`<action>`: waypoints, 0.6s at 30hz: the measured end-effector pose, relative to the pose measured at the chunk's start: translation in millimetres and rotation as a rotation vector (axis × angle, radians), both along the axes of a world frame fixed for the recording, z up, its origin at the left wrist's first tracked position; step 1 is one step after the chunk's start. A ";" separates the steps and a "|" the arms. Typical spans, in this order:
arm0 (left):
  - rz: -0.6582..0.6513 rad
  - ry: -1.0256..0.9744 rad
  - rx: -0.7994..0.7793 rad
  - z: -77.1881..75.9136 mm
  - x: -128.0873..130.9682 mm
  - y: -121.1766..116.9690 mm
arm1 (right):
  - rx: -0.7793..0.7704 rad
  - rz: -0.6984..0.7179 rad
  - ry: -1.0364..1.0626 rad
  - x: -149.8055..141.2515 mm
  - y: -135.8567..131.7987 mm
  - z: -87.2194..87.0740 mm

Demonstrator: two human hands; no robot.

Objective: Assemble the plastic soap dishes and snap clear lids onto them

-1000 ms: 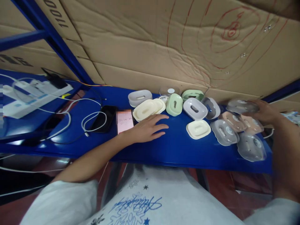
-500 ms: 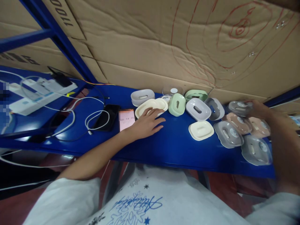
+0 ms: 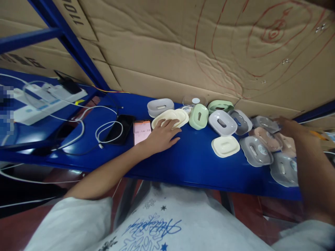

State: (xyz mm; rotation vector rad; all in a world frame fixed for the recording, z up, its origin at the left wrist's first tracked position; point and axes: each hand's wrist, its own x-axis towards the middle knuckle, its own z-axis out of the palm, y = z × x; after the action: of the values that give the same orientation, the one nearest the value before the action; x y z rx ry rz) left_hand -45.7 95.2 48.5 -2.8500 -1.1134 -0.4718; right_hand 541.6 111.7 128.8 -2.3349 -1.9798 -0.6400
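Note:
My left hand (image 3: pixel 163 135) lies open, fingers spread, on the cream soap dish parts (image 3: pixel 181 115). At the back right, my right hand (image 3: pixel 287 127) is at the edge of a clear grey soap dish cover (image 3: pixel 265 122); its fingers are blurred and partly hidden. Beside my left hand stand a light grey soap dish (image 3: pixel 160 106) and a green one (image 3: pixel 200 116). A white-grey dish (image 3: pixel 222 122) leans near a dark grey clear piece (image 3: pixel 240 122). In front of these lies a cream lid (image 3: pixel 225 145). Clear grey (image 3: pixel 256 150) and pinkish (image 3: pixel 267 138) pieces cluster near my right forearm.
Left of my hand, a phone showing a timer (image 3: pixel 142 131) and a black phone (image 3: pixel 121 129) lie on the blue table (image 3: pixel 183 164). White cables (image 3: pixel 81 127) run from a power strip (image 3: pixel 52 104). A cardboard wall (image 3: pixel 157 48) closes the back.
My right hand has moved slightly, with the grey cover tilting a little under it. The left hand has slid slightly left and toward me on the cream parts. The view has shifted slightly.

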 end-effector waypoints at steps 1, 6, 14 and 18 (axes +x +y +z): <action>0.015 0.001 0.004 -0.7 0.1 0.3 | -0.029 -0.023 0.001 -7.4 -5.0 3.6; 0.104 0.038 0.012 -3.6 -2.2 4.9 | 0.019 0.170 0.054 -109.7 -55.4 8.8; 0.086 -0.067 0.051 -0.9 0.7 2.9 | -0.549 0.489 0.244 -243.8 -110.5 -40.4; -0.204 -0.146 0.046 -0.5 15.6 -16.3 | -0.395 0.826 0.434 -260.0 -94.8 -44.9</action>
State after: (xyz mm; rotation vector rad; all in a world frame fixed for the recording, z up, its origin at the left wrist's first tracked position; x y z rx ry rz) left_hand -30.2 78.9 48.0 -2.9425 -0.8196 -0.7169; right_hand 281.6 16.9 83.8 -1.3373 -2.6544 0.2954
